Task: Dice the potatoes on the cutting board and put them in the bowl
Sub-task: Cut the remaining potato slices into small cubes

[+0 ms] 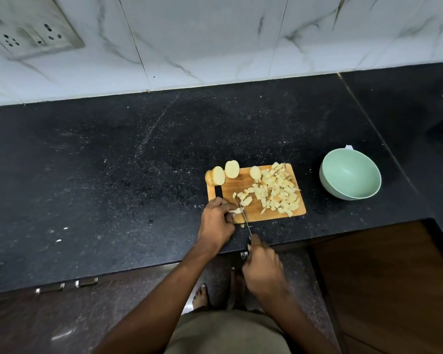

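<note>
A wooden cutting board (pixel 229 191) lies on the black counter. Diced potato pieces (pixel 276 191) are heaped on its right half. Three potato halves (pixel 232 169) sit along its far left edge. My left hand (pixel 216 221) pinches a small potato strip (pixel 237 211) at the board's near left corner. My right hand (pixel 262 269) grips a knife (pixel 244 216), whose blade lies across the strip just right of my left fingers. A pale green bowl (pixel 327 186) stands to the right of the board with nothing visible inside.
The black granite counter (pixel 113 175) stretches left and back to a white marble-tiled wall. A wall socket plate (pixel 33 31) is at the upper left. The counter's front edge runs just below the board. One stray potato bit (pixel 242 226) lies off the board.
</note>
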